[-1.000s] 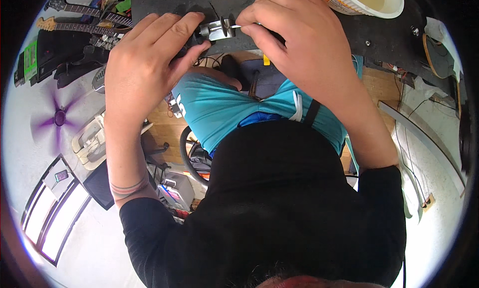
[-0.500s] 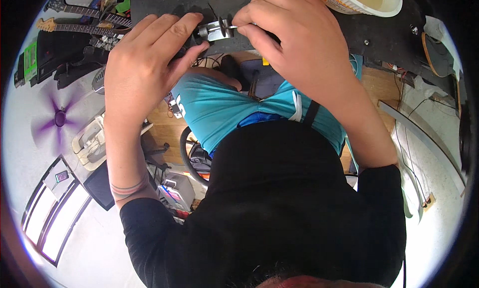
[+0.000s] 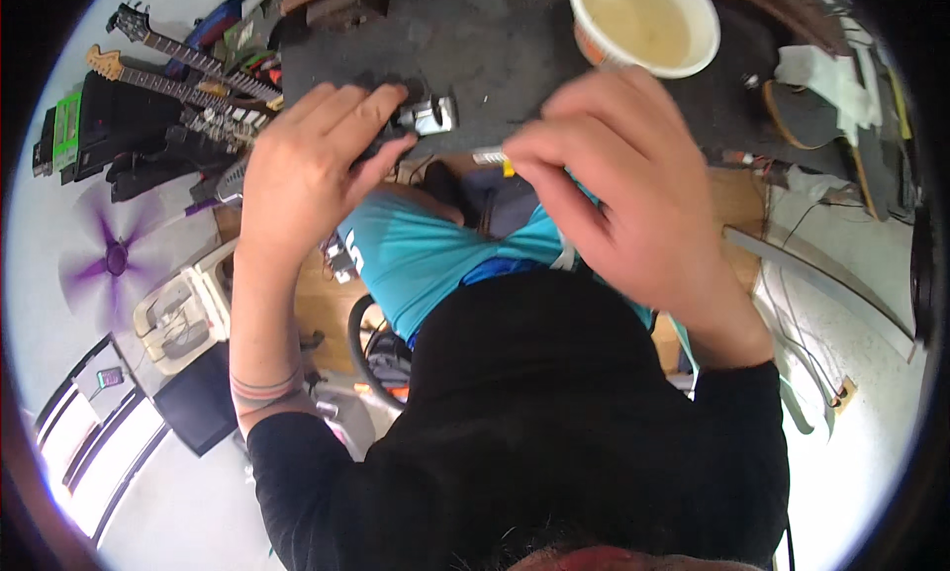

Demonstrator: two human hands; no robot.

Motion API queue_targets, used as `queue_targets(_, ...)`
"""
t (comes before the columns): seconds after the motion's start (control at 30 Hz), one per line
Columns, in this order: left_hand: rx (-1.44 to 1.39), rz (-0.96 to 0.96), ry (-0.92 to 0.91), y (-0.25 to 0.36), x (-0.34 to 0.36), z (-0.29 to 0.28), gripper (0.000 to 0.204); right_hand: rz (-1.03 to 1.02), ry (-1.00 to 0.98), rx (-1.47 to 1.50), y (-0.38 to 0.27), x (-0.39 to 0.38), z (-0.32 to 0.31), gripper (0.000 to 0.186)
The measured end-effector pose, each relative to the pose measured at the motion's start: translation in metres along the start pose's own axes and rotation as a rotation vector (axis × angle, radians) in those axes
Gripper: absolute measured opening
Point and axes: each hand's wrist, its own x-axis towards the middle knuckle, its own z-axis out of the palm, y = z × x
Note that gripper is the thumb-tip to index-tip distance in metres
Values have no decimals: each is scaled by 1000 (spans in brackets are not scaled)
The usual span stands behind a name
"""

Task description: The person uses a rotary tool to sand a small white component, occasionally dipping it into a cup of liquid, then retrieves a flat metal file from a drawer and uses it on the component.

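At the table's near edge, my left hand [image 3: 312, 160] is closed around a small dark device with a shiny metal bracket [image 3: 432, 117]. The bracket sticks out to the right past my fingertips, and the body of the device is mostly covered by my hand. My right hand [image 3: 633, 175] hangs apart from it, to the right and over the edge of the table. Its thumb and index finger come together in a pinch. Motion blurs this hand, and whatever lies between the fingertips is too small to make out.
A white tub [image 3: 648, 22] of cloudy yellowish liquid stands on the dark table [image 3: 495, 51], beyond my right hand. Two guitars [image 3: 188, 51] lean at the far left. On the left a purple fan [image 3: 116, 259] spins. A long curved strip [image 3: 821, 284] lies at right.
My right hand has drawn away from the metal bracket, rightward and toward me. The thin rod and dark disc seen at the bracket before no longer show clearly. My left hand keeps its grip.
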Motion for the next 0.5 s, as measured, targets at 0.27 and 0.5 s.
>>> queue_targets(0.27, -57, -6, 58, -3, -7, 8, 45, -4, -146, -654, 5, 59, -100, 6)
queue_targets(0.5, -58, -20, 77, -2, -8, 8, 41, -156, -324, -836, 42, 66, -79, 15)
